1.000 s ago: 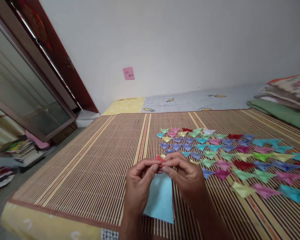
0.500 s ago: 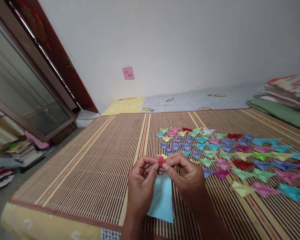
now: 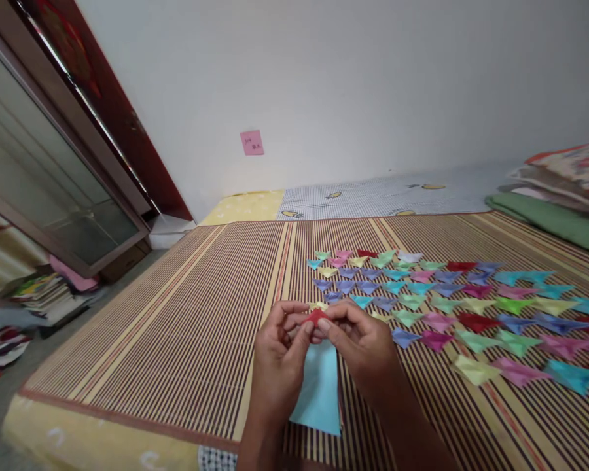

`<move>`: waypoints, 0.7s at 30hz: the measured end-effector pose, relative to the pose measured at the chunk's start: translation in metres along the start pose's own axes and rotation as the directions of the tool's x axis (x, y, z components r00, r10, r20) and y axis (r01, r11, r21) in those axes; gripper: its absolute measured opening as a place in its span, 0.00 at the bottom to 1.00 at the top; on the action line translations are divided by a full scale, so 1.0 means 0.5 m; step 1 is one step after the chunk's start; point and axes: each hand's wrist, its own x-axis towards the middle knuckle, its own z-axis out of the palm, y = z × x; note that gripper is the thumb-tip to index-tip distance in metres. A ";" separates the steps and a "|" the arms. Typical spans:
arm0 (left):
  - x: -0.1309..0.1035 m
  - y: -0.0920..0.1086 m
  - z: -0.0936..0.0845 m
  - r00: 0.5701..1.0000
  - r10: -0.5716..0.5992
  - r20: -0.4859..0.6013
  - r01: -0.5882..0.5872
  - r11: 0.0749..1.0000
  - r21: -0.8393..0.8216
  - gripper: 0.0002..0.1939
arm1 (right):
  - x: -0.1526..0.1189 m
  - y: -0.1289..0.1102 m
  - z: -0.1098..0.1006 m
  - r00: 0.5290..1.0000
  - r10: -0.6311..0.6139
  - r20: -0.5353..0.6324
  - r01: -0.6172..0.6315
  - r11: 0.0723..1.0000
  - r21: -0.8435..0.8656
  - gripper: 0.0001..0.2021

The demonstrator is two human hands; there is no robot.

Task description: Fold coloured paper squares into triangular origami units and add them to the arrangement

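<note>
Both of my hands hold one small piece of folded red paper (image 3: 316,318) between thumbs and fingers. My left hand (image 3: 281,347) is closed on its left side, and my right hand (image 3: 362,340) pinches its right side. Under and between the wrists lies a light blue sheet of paper (image 3: 318,392), flat on the striped mat (image 3: 186,314). Just beyond my fingertips, a yellow folded paper (image 3: 319,305) is partly hidden. Rows of small folded paper shapes (image 3: 436,340) in many colours spread across the mat to the right.
A pink note (image 3: 252,142) is stuck on the white wall (image 3: 353,85). Folded bedding (image 3: 550,219) is piled at the far right. To the left, beyond the bed's edge, stand a glass-panelled door (image 3: 63,150) and a stack of books (image 3: 42,294).
My fingers have shifted slightly on the red paper, and it now shows as a wider, flatter triangle. My right hand has moved a little to the left.
</note>
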 end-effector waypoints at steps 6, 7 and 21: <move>0.005 -0.001 -0.002 0.989 -0.122 0.080 0.126 0.991 -0.052 0.11 | -0.001 0.000 -0.008 0.996 0.092 0.007 -0.092 0.994 0.053 0.09; 0.006 -0.002 -0.002 0.990 -0.117 0.078 0.121 0.992 -0.044 0.10 | -0.001 0.001 -0.008 0.995 0.095 0.008 -0.096 0.994 0.046 0.09; 0.002 0.001 0.007 0.994 -0.052 0.092 0.053 0.998 -0.016 0.12 | -0.005 -0.013 0.001 0.995 0.086 0.051 -0.092 0.988 0.128 0.13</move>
